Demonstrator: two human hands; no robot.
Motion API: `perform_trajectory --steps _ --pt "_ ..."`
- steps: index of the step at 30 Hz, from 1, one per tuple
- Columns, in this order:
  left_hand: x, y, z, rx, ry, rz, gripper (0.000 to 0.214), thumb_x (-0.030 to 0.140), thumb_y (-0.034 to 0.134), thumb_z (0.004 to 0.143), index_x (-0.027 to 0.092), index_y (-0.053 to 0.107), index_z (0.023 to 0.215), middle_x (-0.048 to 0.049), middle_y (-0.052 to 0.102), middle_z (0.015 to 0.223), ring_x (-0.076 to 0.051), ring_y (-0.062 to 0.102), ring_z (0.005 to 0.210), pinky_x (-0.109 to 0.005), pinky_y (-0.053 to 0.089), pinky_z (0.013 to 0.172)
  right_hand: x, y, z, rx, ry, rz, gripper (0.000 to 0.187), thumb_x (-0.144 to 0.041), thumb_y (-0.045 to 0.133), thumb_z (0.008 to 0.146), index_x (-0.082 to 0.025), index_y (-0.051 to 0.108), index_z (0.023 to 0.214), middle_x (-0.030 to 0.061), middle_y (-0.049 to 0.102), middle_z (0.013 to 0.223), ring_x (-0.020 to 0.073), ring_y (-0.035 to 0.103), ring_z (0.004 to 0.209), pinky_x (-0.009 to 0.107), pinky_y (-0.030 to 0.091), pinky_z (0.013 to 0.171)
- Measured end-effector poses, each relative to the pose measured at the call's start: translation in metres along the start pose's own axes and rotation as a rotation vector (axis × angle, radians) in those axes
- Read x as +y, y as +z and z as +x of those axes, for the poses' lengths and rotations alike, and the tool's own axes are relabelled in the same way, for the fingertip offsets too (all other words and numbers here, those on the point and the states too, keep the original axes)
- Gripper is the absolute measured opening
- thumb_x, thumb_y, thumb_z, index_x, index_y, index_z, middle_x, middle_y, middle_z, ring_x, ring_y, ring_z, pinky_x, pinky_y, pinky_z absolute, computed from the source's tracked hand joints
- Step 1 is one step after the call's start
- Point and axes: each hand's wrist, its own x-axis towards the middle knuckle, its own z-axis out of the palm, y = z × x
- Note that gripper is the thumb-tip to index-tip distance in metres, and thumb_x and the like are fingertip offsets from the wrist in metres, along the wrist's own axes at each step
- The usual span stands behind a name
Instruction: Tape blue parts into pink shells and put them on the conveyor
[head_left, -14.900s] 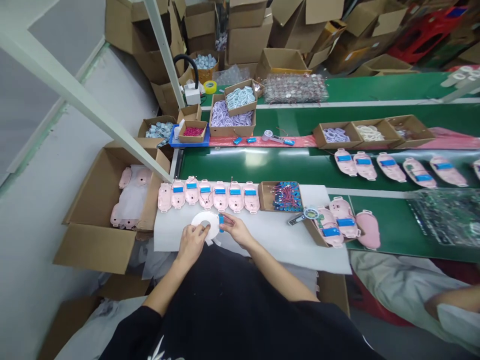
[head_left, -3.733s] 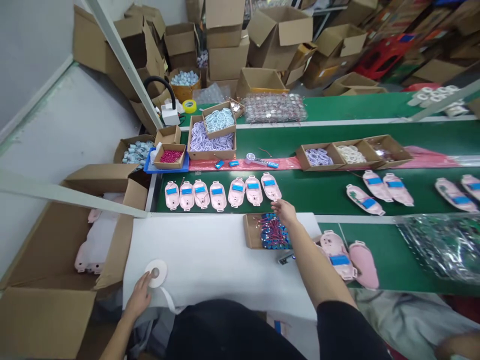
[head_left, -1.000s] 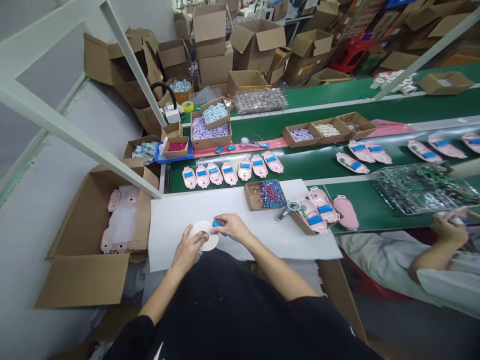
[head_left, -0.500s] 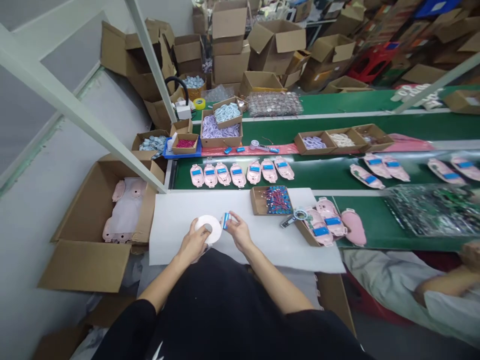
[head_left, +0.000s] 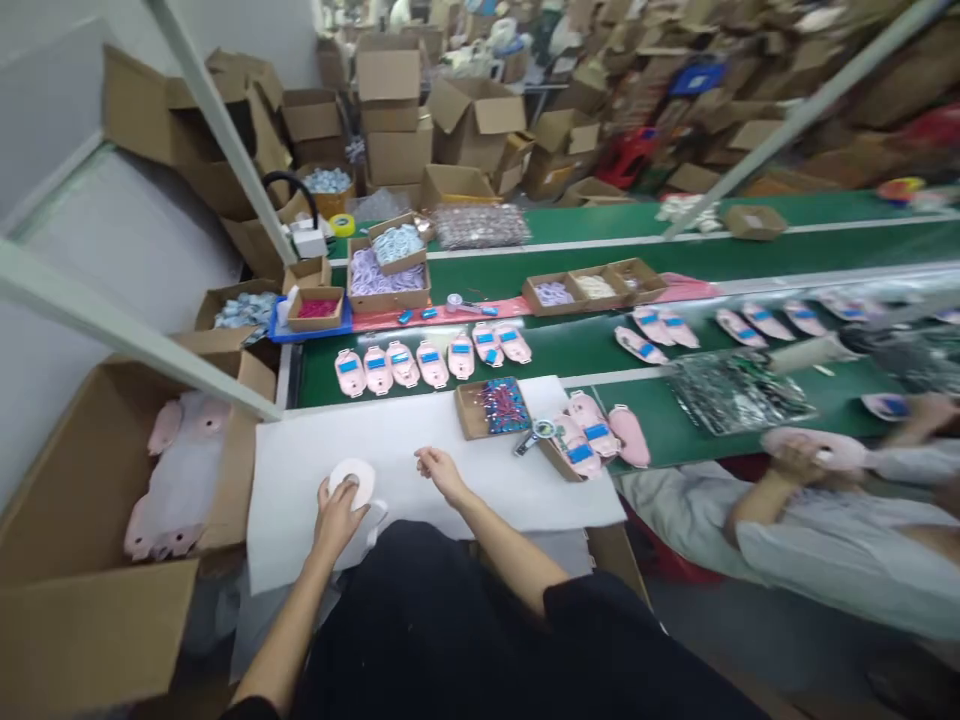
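Observation:
My left hand (head_left: 335, 517) rests on a white tape roll (head_left: 353, 481), fingers curled over its near edge, on the white foam sheet (head_left: 480, 478). A loose tail of tape hangs off the roll toward me. My right hand (head_left: 439, 468) hovers just above the sheet to the right of the roll, apart from it, with its fingers curled together; nothing shows in them. Beyond the sheet, a row of pink shells with blue cells (head_left: 431, 360) lies on the green belt (head_left: 585, 345).
A small box of blue cells with red wires (head_left: 495, 406) and a box of pink shells (head_left: 585, 442) stand at the sheet's far right. A large carton holding pink shells (head_left: 161, 480) sits at the left. A co-worker's hands (head_left: 795, 455) hold a pink shell at the right.
The blue cell seen in my right hand half a second ago no longer shows. My hands have drawn apart, the tape roll going left with my left hand. The view has swung right.

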Motion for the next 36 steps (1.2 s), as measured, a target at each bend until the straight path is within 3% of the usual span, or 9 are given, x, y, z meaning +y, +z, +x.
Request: perform_trajectory --steps 5,9,12,15,20,24,29,33,36 --pt "-0.018 0.046 0.021 0.003 -0.053 0.009 0.033 0.029 0.058 0.094 0.014 0.064 0.122 -0.0204 0.068 0.132 -0.036 0.059 0.130 -0.065 0.019 0.124 0.014 -0.057 -0.004 0.086 0.034 -0.098 0.034 -0.063 0.073 0.072 -0.030 0.065 0.071 0.0002 0.063 0.056 0.0205 0.055 0.052 0.035 0.043 0.054" --pt "-0.022 0.071 0.044 0.002 -0.110 0.029 0.039 0.024 0.052 0.092 0.016 0.060 0.129 -0.0196 0.065 0.139 -0.032 0.058 0.134 -0.064 0.021 0.123 -0.006 -0.113 0.025 0.170 0.048 -0.309 0.033 -0.060 0.065 0.078 -0.027 0.064 0.074 0.0021 0.067 0.063 0.0219 0.059 0.058 0.036 0.048 0.059" --pt "-0.023 0.082 0.051 -0.013 -0.110 0.047 0.052 0.015 0.050 0.085 0.017 0.056 0.137 -0.0179 0.062 0.144 -0.030 0.054 0.138 -0.059 0.021 0.125 -0.036 -0.161 0.078 0.274 0.048 -0.469 0.033 -0.055 0.057 0.084 -0.023 0.065 0.080 0.0043 0.071 0.074 0.0222 0.064 0.069 0.035 0.053 0.069" --pt "-0.020 0.086 0.039 0.031 -0.090 0.084 0.059 0.013 0.047 0.083 0.015 0.053 0.141 -0.0169 0.059 0.148 -0.028 0.052 0.140 -0.054 0.022 0.126 -0.067 -0.212 0.151 0.384 0.067 -0.566 0.030 -0.044 0.052 0.089 -0.019 0.068 0.096 0.0084 0.076 0.097 0.0231 0.069 0.092 0.033 0.053 0.086" --pt "-0.012 0.086 -0.024 0.075 -0.226 0.142 0.049 0.025 0.043 0.088 0.018 0.057 0.135 -0.0145 0.067 0.135 -0.028 0.059 0.130 -0.051 0.029 0.123 -0.087 -0.279 0.276 0.471 0.231 -0.784 0.037 -0.030 0.058 0.089 -0.011 0.066 0.120 0.0217 0.070 0.126 0.0316 0.064 0.121 0.040 0.046 0.105" --pt "-0.004 0.083 -0.091 0.037 -0.475 0.175 0.049 0.035 0.040 0.088 0.019 0.060 0.130 -0.0158 0.069 0.132 -0.032 0.062 0.126 -0.053 0.035 0.118 -0.068 -0.308 0.339 0.396 0.388 -0.916 0.047 -0.038 0.070 0.086 -0.005 0.068 0.120 0.0297 0.066 0.129 0.0393 0.060 0.126 0.046 0.045 0.106" --pt "0.006 0.074 -0.150 -0.137 -0.854 0.181 0.051 0.038 0.041 0.077 0.031 0.062 0.123 -0.0088 0.072 0.126 -0.032 0.062 0.129 -0.054 0.038 0.114 -0.046 -0.327 0.374 0.302 0.507 -1.077 0.052 -0.036 0.080 0.078 -0.002 0.070 0.116 0.0310 0.068 0.120 0.0378 0.063 0.120 0.042 0.050 0.099" --pt "0.009 0.071 -0.154 -0.209 -0.971 0.169 0.050 0.037 0.044 0.068 0.048 0.064 0.113 0.0023 0.074 0.114 -0.031 0.061 0.130 -0.055 0.041 0.111 -0.046 -0.339 0.390 0.218 0.555 -1.049 0.042 -0.037 0.076 0.083 -0.003 0.072 0.109 0.0275 0.072 0.108 0.0328 0.068 0.105 0.039 0.054 0.091" --pt "0.007 0.071 -0.132 -0.287 -0.898 0.214 0.049 0.035 0.046 0.067 0.051 0.066 0.109 0.0048 0.075 0.111 -0.029 0.061 0.131 -0.053 0.040 0.113 -0.050 -0.346 0.394 0.164 0.606 -0.946 0.036 -0.036 0.069 0.089 -0.004 0.072 0.104 0.0208 0.074 0.088 0.0274 0.070 0.083 0.038 0.058 0.077"
